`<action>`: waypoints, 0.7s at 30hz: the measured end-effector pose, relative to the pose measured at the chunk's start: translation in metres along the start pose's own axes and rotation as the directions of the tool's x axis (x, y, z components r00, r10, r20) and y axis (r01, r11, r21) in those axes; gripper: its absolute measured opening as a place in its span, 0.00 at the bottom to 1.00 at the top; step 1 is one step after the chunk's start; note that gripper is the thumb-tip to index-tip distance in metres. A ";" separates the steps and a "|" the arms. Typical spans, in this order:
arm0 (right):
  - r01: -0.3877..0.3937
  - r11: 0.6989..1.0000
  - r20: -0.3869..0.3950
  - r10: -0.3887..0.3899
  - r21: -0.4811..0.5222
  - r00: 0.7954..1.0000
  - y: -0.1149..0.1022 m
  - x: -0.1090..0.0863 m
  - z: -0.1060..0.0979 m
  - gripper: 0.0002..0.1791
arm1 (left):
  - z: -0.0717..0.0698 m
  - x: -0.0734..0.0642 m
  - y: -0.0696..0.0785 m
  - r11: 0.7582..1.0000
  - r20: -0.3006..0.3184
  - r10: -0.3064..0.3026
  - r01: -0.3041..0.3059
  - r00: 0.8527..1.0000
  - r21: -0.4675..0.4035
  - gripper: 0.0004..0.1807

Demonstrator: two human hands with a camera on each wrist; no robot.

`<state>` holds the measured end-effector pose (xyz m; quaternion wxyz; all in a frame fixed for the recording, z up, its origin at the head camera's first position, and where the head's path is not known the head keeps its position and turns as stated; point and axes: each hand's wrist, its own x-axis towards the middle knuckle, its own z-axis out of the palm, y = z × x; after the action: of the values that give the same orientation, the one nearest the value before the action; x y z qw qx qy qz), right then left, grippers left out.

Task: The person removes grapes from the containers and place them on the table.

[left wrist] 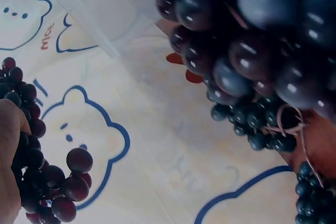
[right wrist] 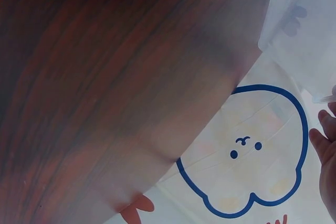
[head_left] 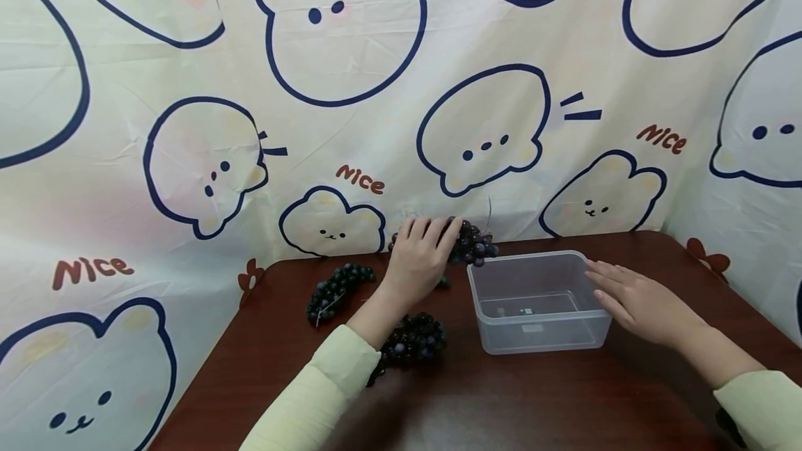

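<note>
My left hand point(head_left: 413, 259) grips a bunch of dark grapes point(head_left: 477, 242) from above, near the back left corner of a clear plastic container point(head_left: 532, 335). In the left wrist view, the same bunch of grapes point(left wrist: 73, 187) hangs out past the hand point(left wrist: 8, 166) at the left edge. My right hand point(head_left: 642, 301) has its fingers extended, fingertips at the container's right rim. The right wrist view shows those fingers point(right wrist: 320, 142) beside the container's wall point(right wrist: 310, 40). No grapes show inside the container.
A second dark bunch point(head_left: 413, 339) lies on the brown table point(head_left: 514, 402) under my left forearm. Farther left lies a greener bunch point(head_left: 335, 291) with a thin stem. A patterned cloth point(head_left: 351, 138) with bear drawings hangs behind the table's back edge.
</note>
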<state>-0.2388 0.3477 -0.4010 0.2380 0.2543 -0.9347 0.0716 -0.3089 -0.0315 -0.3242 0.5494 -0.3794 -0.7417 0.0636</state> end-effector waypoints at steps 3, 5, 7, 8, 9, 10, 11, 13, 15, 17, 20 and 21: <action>-0.002 1.000 0.005 0.002 0.001 1.000 0.001 0.000 0.001 0.25 | -0.003 -0.007 -0.006 1.000 -0.015 -0.011 0.011 1.000 0.010 0.18; -0.004 1.000 0.008 0.004 0.003 1.000 0.001 0.000 0.001 0.25 | -0.006 -0.012 -0.010 1.000 -0.027 -0.018 0.019 0.999 0.011 0.18; -0.005 1.000 0.007 0.005 0.000 1.000 0.001 0.000 0.002 0.25 | -0.008 -0.017 -0.014 1.000 -0.037 -0.026 0.026 0.999 0.009 0.18; -0.005 1.000 0.005 0.005 -0.002 1.000 0.000 0.000 0.002 0.25 | -0.009 -0.019 -0.016 1.000 -0.045 -0.029 0.030 0.999 0.009 0.18; -0.006 1.000 0.003 0.006 -0.004 1.000 0.000 0.000 0.002 0.25 | -0.010 -0.022 -0.018 0.999 -0.051 -0.033 0.034 0.998 0.011 0.18; -0.006 1.000 0.003 0.006 -0.006 1.000 0.000 -0.001 0.002 0.25 | -0.011 -0.024 -0.019 0.999 -0.057 -0.038 0.039 0.998 0.013 0.17; -0.005 1.000 0.001 0.005 -0.008 1.000 0.000 -0.001 0.003 0.25 | -0.011 -0.027 -0.021 0.999 -0.061 -0.043 0.044 0.997 0.017 0.17; -0.002 1.000 -0.002 0.002 -0.013 1.000 0.001 -0.001 0.003 0.25 | -0.013 -0.031 -0.025 0.998 -0.060 -0.054 0.056 0.997 0.029 0.17; -0.001 1.000 -0.002 0.001 -0.012 1.000 0.001 -0.001 0.003 0.25 | -0.015 -0.035 -0.028 0.997 -0.052 -0.065 0.067 0.997 0.040 0.16; 0.000 1.000 -0.004 0.000 -0.010 1.000 0.001 -0.001 0.003 0.25 | -0.018 -0.040 -0.032 0.996 -0.036 -0.077 0.078 0.996 0.044 0.17; -0.001 1.000 -0.005 0.001 -0.004 1.000 0.000 -0.001 0.003 0.25 | -0.023 -0.048 -0.036 0.995 -0.002 -0.093 0.093 0.996 0.046 0.18; -0.001 1.000 -0.005 0.001 -0.004 1.000 0.000 -0.001 0.002 0.25 | -0.024 -0.051 -0.038 0.994 0.010 -0.097 0.097 0.995 0.048 0.19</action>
<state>-0.2393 0.3475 -0.4036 0.2406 0.2532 -0.9344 0.0706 -0.3011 -0.0981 -0.3341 0.5559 -0.3294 -0.7611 0.0566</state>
